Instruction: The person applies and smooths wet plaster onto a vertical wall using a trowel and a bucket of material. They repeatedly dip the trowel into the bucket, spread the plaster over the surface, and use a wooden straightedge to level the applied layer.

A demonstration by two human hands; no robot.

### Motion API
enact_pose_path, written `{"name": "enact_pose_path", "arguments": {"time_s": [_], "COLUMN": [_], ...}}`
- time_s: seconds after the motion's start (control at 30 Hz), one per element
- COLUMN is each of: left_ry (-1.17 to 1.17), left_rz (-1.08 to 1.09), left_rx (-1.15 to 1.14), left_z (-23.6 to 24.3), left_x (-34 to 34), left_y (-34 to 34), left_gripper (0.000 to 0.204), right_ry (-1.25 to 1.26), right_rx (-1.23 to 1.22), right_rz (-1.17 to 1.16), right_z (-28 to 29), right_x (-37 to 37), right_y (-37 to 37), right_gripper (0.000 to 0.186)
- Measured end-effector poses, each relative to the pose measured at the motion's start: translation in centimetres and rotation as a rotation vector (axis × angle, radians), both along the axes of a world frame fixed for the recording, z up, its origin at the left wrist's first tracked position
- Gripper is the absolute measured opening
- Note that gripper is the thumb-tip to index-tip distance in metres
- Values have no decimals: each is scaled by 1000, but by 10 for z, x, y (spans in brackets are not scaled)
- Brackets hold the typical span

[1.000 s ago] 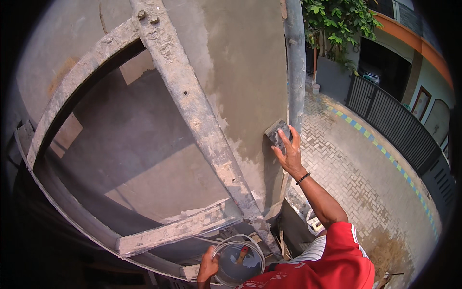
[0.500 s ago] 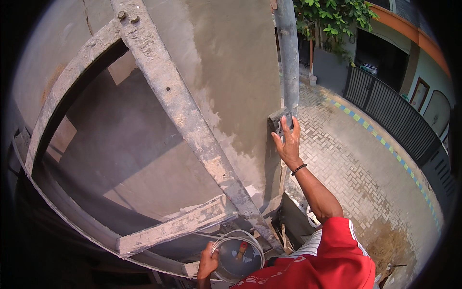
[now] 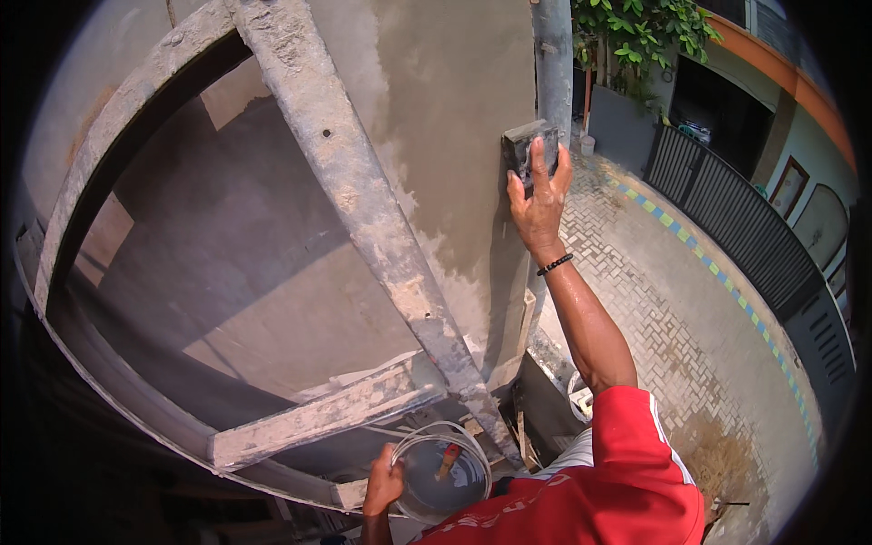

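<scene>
My right hand (image 3: 540, 204) reaches up along the wall's right edge. Its fingers grip a dark rectangular block (image 3: 518, 145), smeared with grey, which rests against the plastered wall (image 3: 454, 118); whether it is a sponge or a float I cannot tell. Down at the bottom, my left hand (image 3: 383, 480) is closed on the rim of a round pale bucket (image 3: 489, 477). Greyish water fills part of the bucket, and a tool with an orange-red handle (image 3: 448, 460) stands tilted in it; the tool's lower end is hard to make out.
A mortar-crusted diagonal beam (image 3: 363, 191) crosses before the wall on the left, joined by a curved frame (image 3: 136, 100) and a short crosspiece (image 3: 318, 413). A grey pipe (image 3: 552, 68) runs beside the wall edge. Far below right lie a paved lane (image 3: 654, 300) and a dark gate (image 3: 736, 200).
My right hand has moved up the wall edge with the dark block. My left hand keeps its grip on the bucket. The whole view has shifted slightly.
</scene>
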State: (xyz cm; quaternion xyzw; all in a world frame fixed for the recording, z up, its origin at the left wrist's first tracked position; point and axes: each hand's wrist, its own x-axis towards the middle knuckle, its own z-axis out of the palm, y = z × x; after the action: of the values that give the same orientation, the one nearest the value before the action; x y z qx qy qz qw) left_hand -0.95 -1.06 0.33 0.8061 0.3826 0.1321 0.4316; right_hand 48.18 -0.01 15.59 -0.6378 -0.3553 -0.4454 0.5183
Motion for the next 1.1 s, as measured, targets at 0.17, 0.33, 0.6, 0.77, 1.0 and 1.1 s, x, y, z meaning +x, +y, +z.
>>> {"name": "enact_pose_path", "arguments": {"time_s": [0.17, 0.33, 0.6, 0.77, 1.0, 1.1], "left_ry": [-47, -59, -54, 4, 74, 62], "left_rz": [-15, 1, -14, 18, 13, 16], "left_rx": [45, 6, 39, -1, -3, -13], "left_z": [5, 6, 4, -1, 2, 6], "left_x": [0, 0, 1, -1, 3, 3], "left_y": [0, 1, -3, -2, 6, 3], "left_gripper": [17, 22, 22, 20, 16, 17], "right_ry": [349, 84, 72, 290, 188, 269], "right_rx": [-57, 149, 8, 231, 119, 265], "right_rz": [135, 105, 23, 161, 87, 121], "right_z": [-102, 63, -42, 3, -22, -5], "right_x": [-11, 8, -3, -2, -13, -15], "right_y": [-31, -47, 2, 5, 11, 24], "right_gripper": [74, 69, 76, 71, 70, 70]}}
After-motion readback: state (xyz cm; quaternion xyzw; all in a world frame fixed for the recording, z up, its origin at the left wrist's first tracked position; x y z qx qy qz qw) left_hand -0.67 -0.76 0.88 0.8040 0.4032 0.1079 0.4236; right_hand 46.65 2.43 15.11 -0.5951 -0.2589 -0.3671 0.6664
